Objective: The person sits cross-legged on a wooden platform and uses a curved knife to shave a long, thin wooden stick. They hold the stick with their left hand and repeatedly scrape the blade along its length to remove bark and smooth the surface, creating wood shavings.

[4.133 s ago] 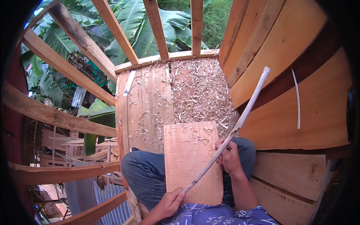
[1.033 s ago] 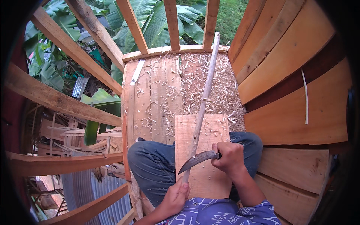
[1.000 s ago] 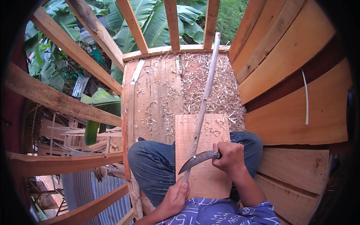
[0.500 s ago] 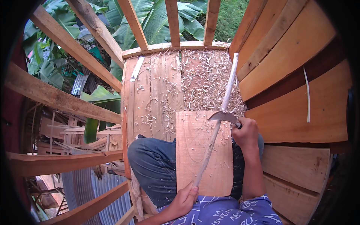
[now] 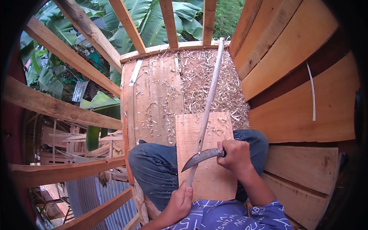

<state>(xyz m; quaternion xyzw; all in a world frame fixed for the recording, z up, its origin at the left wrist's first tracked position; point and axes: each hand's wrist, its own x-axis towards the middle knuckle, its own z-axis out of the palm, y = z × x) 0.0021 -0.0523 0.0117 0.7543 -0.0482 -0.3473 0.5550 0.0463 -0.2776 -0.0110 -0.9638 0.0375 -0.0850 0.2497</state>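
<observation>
Left hand [image 5: 181,201] clamps the pale stick [image 5: 210,97] at its near end, likely to steady it; right hand [image 5: 235,155] grips the curved knife [image 5: 203,156], blade across the stick just beyond the left. The board [image 5: 214,176] beneath perhaps shields the legs [image 5: 153,165].

We note a stick [image 5: 212,92] of pale, matt wood; a blade [image 5: 201,156] of dark metal, mottled and dull; lap board [image 5: 214,182] of raw wood, grain showing; thin, curled wood shavings [image 5: 233,99]; wall boards [image 5: 299,120] smoother-looking; we see trousers [image 5: 153,166] in matt blue cloth, shirt [image 5: 222,212] in printed cloth, ridged grey metal sheets [image 5: 109,188]
</observation>
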